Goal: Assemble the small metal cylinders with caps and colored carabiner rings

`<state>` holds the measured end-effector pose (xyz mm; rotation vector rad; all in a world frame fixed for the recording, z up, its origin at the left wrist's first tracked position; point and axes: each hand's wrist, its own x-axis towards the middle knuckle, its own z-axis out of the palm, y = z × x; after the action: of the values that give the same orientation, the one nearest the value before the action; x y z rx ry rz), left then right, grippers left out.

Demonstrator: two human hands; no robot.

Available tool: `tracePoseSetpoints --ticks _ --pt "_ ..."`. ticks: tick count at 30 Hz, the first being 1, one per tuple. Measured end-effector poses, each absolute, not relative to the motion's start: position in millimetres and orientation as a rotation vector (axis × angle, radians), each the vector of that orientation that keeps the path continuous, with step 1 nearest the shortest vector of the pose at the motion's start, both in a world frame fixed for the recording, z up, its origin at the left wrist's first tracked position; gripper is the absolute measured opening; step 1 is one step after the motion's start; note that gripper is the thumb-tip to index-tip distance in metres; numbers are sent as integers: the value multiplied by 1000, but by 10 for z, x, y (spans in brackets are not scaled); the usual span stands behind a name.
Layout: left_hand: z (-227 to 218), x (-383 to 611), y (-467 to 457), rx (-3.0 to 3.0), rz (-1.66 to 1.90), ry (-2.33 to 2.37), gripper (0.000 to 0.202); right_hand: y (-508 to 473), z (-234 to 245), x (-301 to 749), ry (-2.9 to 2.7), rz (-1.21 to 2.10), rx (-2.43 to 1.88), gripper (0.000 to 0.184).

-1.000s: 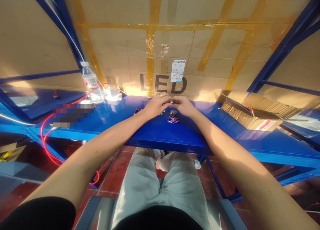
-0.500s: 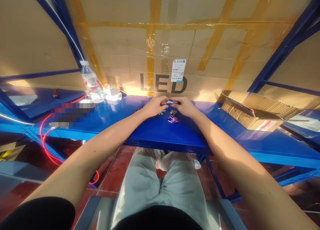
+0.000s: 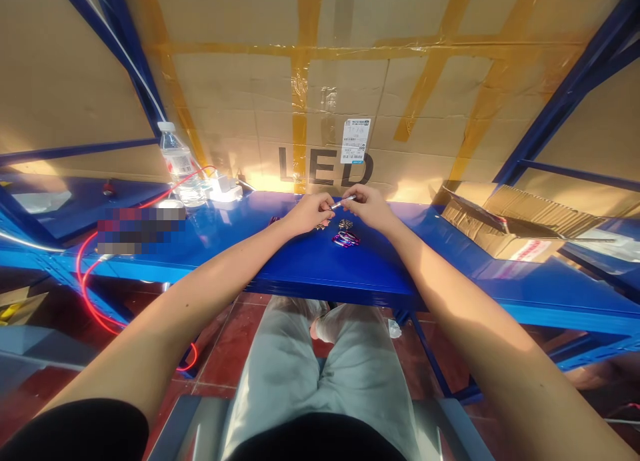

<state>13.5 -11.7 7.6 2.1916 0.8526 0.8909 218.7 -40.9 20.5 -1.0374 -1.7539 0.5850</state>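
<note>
Between my two hands is a small, slim silvery rod-like piece [image 3: 343, 203], too small to name more exactly. My left hand [image 3: 314, 213] pinches its left end, while my right hand [image 3: 369, 205] pinches the right end, which sits slightly higher. Just below my hands on the blue table [image 3: 320, 271] lies a bundle of shiny red, purple and blue slender pieces [image 3: 346, 239]. Right behind that bundle is a small heap of metallic bits [image 3: 345, 225]. More small golden bits [image 3: 323, 225] lie partly hidden by my left hand, and dark reddish pieces [image 3: 275, 219] show beyond my left forearm.
An open cardboard box [image 3: 500, 237] stands on the right of the table. At the left are a clear water bottle [image 3: 181, 167], a white power adapter [image 3: 224, 187], a red cable [image 3: 83, 267] and a blurred-out item [image 3: 140, 231]. A large cardboard panel [image 3: 225, 101] rises behind.
The rod-like piece has gone from nearly level to tilted, its right end raised. My right hand has lifted slightly and shifted its fingers. My left hand stays nearly in place.
</note>
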Motion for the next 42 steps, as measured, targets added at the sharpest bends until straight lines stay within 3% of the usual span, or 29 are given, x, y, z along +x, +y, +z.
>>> tracePoseSetpoints --ticks 8,19,35,42 --pt "110 97 -77 2205 1014 867 7 -407 230 2226 -1591 707 -1069 22" --pt "151 151 -59 1752 1152 788 9 -448 228 2233 -1349 1118 -1011 11" --pt "148 84 -152 2633 1226 802 12 -400 167 2281 -1342 1308 -925 17" --pt "160 98 -186 2736 1189 813 15 -400 160 2300 -1354 1335 -892 17"
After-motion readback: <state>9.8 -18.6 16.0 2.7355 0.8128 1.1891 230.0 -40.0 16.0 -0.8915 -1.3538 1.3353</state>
